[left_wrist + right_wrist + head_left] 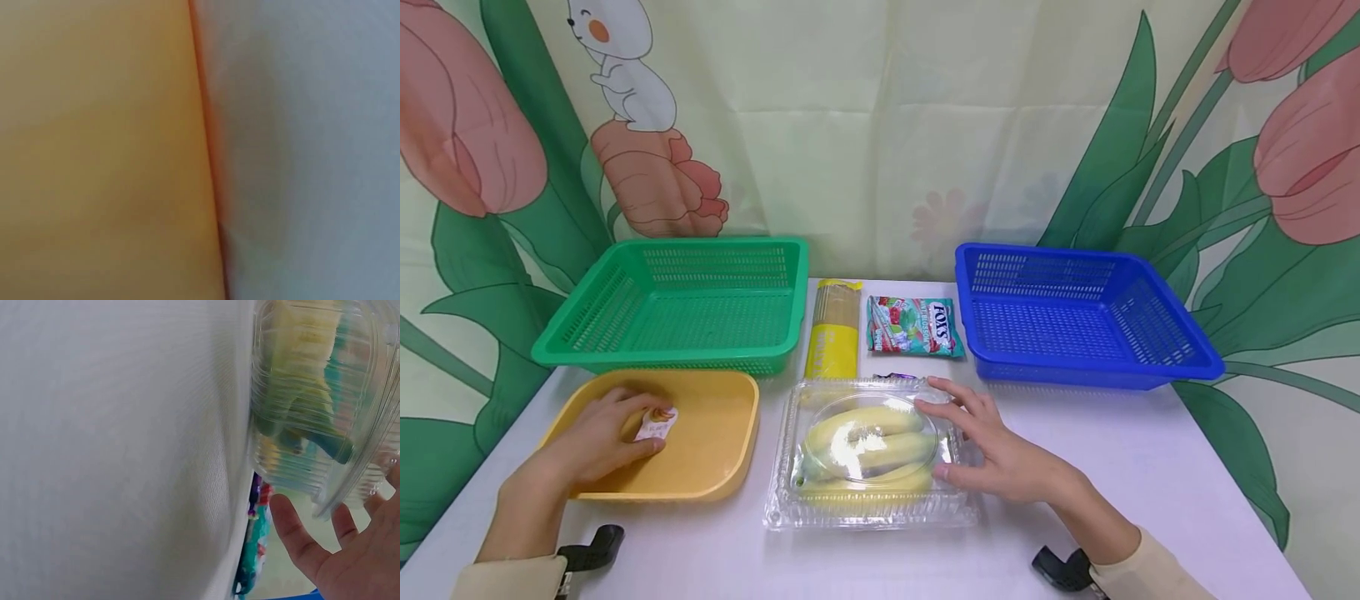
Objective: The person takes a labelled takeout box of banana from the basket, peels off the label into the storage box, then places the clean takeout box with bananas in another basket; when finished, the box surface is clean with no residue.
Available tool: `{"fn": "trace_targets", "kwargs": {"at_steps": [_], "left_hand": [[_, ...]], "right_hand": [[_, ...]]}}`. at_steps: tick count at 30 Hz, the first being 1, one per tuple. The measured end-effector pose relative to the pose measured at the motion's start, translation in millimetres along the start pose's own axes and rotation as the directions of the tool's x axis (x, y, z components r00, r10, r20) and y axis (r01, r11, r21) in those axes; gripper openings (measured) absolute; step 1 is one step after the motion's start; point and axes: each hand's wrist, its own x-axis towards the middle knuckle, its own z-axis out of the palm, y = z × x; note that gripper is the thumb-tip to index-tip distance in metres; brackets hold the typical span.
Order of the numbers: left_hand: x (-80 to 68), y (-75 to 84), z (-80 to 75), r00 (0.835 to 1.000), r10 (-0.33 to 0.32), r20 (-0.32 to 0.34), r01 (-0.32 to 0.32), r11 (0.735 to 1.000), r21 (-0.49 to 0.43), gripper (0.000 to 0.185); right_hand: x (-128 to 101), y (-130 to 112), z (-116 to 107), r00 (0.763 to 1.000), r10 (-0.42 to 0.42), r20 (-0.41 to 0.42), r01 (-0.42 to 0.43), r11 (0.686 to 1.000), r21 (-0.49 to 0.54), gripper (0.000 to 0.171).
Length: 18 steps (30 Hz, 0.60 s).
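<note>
**A small packet goes in the yellow tray**

The left hand [597,442] pinches a small white packet [655,427] inside the yellow tray [715,467]. Just right of the tray sits the clear banana box [868,450]. The right hand [1000,454] rests on that box with straight, loose fingers. Behind the box lie a spaghetti pack [833,329] and a Fox's candy bag [916,326], not yet moved. The green basket [677,304] and blue basket [1075,312] hold nothing.

My left hand [597,442] and right hand [1000,454] are bare, without rings or gloves. Each forearm ends in a cream-coloured sleeve [512,579] with a plain cuff. At each wrist sits a black camera mount [591,552], rounded and matte, partly tucked beneath the cuff.
</note>
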Motion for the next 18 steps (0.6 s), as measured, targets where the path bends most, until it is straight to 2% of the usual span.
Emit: {"fn": "trace_targets", "kwargs": {"at_steps": [6,13,18], "left_hand": [[-0.5,-1.5,-0.3,0.999,-0.027,0.04,0.027,1.0,0.001,0.055],[-4.4,-3.6,-0.7,0.999,0.034,0.025,-0.033,0.997,-0.069,0.053],[-4.7,-3.7,-1.4,1.0,0.023,0.022,-0.022,0.999,-0.048,0.05]], "right_hand": [[0.6,1.1,1.1,1.0,0.007,0.002,-0.007,1.0,0.002,0.07],[0.7,1.4,-0.3,1.0,-0.005,0.001,0.005,1.0,0.006,0.07],[1.3,2.1,-0.5,1.0,-0.011,-0.001,0.011,1.0,0.012,0.07]]}}
